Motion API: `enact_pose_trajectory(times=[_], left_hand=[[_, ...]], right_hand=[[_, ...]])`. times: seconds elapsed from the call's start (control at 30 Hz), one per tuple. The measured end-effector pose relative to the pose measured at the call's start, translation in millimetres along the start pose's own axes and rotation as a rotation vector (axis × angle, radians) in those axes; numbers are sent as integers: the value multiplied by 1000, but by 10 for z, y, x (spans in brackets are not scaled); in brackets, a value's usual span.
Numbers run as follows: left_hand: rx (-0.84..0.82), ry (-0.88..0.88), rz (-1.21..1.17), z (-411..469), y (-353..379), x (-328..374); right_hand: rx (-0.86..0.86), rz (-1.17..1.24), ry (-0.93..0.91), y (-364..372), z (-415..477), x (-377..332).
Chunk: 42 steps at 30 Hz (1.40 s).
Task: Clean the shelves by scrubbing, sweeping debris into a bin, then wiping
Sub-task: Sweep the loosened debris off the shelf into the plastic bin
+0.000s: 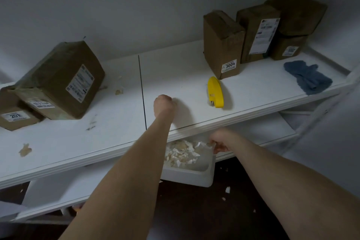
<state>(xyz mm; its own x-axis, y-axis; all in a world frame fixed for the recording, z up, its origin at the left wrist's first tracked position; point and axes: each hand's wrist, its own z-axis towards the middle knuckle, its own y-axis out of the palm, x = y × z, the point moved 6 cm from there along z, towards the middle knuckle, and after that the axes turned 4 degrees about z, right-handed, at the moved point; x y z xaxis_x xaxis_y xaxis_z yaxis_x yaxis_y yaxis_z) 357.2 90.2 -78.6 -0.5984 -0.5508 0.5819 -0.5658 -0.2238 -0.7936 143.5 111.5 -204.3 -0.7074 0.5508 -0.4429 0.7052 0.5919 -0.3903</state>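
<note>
My left hand [162, 103] rests on the white shelf [175, 68] just right of the dark seam [142, 91]. Its fingers are hidden behind the knuckles. My right hand [220, 144] grips the rim of a white bin [191, 177], held just under the shelf's front edge. Torn paper scraps [181, 154] lie in the bin. A yellow scrubbing brush [215, 91] lies on the shelf to the right of my left hand. A crumpled blue cloth [307, 77] lies at the shelf's right end. Debris bits [25, 149] [119, 91] and dark smudges [91, 122] mark the left half.
Brown parcels [58, 82] are stacked at the shelf's left. More brown parcels [224, 45] [259, 33] stand at the back right. A lower shelf [58, 191] runs beneath. Paper scraps [227, 190] lie on the dark floor below.
</note>
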Motion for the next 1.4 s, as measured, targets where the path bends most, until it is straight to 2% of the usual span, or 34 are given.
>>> enact_pose_trajectory(times=[0.23,0.5,0.6,0.83,1.0,1.13,1.27,1.33,1.4], left_hand=[[3,-1,119,105,40,22],[3,120,497,127,157,153],[-27,137,557,116,192,164],[-103,194,267,120,128,27],[-71,155,-181,19,-34,-51],[-195,120,-450,-261,-27,-95],[-510,170,-470,-677,159,-9],[-660,177,-358,-867,304,13],[-720,172,-205,-1021,452,-7]], right_hand=[[9,24,10,43,49,9],[-1,42,4,33,14,66],[7,60,-15,21,16,94],[26,75,-30,23,80,147],[-24,5,-25,25,-103,139],[-8,-1,-49,6,-274,140],[-22,-22,-68,15,-427,197],[-37,-14,-67,0,-512,239],[-36,-30,-54,-16,-561,289]])
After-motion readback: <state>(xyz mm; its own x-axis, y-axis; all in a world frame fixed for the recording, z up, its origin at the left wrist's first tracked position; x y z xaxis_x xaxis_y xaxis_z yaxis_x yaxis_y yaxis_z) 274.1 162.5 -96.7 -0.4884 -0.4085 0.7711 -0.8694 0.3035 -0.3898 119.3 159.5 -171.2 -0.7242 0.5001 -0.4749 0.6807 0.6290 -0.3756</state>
